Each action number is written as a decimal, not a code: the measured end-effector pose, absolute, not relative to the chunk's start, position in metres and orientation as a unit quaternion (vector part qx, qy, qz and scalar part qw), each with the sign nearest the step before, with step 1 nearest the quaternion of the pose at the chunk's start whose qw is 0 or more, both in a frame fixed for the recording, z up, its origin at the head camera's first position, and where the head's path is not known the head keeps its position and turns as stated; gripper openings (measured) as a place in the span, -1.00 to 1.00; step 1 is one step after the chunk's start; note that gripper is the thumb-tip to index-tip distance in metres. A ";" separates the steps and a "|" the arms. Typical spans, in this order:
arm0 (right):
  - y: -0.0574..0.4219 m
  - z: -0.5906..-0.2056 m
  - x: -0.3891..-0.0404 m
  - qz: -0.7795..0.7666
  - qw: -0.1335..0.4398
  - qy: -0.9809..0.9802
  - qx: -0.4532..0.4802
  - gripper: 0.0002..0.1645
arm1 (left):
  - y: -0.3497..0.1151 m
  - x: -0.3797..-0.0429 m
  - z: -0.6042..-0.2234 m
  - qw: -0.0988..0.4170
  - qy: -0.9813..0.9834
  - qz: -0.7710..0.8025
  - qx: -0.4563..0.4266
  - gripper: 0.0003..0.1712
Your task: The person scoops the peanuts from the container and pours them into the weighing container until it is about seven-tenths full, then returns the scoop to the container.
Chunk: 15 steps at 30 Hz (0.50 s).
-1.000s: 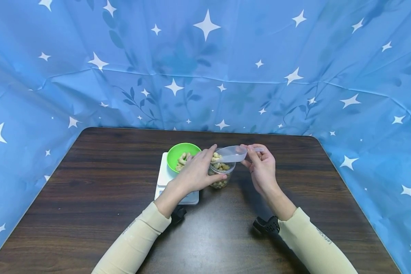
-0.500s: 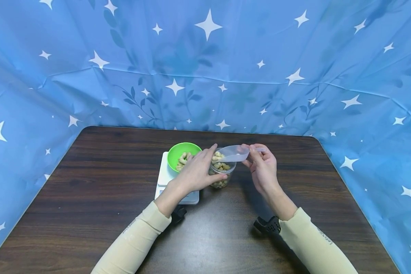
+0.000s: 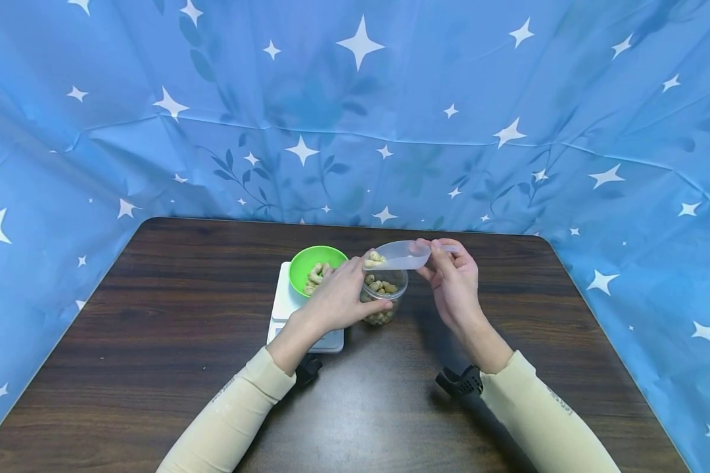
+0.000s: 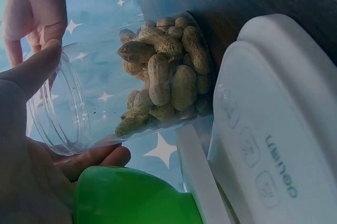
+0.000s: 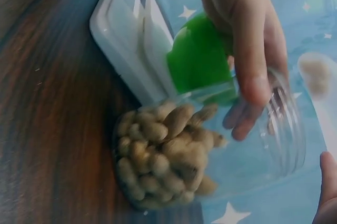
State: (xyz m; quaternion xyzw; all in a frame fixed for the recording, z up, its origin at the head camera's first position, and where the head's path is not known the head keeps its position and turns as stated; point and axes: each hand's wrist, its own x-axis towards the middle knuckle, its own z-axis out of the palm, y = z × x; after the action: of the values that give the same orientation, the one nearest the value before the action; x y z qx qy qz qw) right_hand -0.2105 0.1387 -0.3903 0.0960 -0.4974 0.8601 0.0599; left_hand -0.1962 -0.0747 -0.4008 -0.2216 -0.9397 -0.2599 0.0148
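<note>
My left hand (image 3: 337, 299) grips a clear jar (image 3: 398, 297) near its mouth, thumb on the near side and fingers round the far side. In the left wrist view, unshelled peanuts (image 4: 160, 76) fill the jar's lower part. Above the mouth, my right hand (image 3: 454, 282) pinches the handle of a translucent plastic scoop (image 3: 405, 255). A few peanuts (image 3: 374, 259) lie at the scoop's left end. In the right wrist view the scoop (image 5: 327, 100) shows blurred beyond the rim, clear of the jar. The left hand partly hides the jar.
Left of the jar, a green bowl (image 3: 306, 264) with several peanuts stands on a white kitchen scale (image 3: 284, 305). My left forearm crosses over the scale's front. A blue star-patterned cloth (image 3: 355, 177) hangs behind the dark wooden table (image 3: 183, 315).
The right hand has raised the scoop with its peanuts, from dipping at the jar's mouth to just above it. The left hand and jar have stayed in place.
</note>
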 end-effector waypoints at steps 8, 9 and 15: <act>0.120 -0.379 -0.215 0.852 0.063 -0.507 0.112 -0.96 | -0.076 -0.195 -0.403 0.038 -0.937 -0.253 -0.238 0.05; 0.118 -0.379 -0.216 0.852 0.063 -0.508 0.114 -0.96 | -0.076 -0.195 -0.404 0.038 -0.938 -0.251 -0.238 0.07; 0.110 -0.377 -0.222 0.844 0.058 -0.521 0.110 -0.96 | -0.075 -0.195 -0.405 0.039 -0.939 -0.248 -0.236 0.14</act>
State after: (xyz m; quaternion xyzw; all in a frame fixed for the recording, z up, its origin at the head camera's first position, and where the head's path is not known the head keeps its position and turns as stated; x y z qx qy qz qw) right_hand -0.2218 0.1098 -0.3769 0.1102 -0.5210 0.8445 0.0577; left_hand -0.1949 -0.0752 -0.4046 -0.2362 -0.9388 -0.2476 0.0392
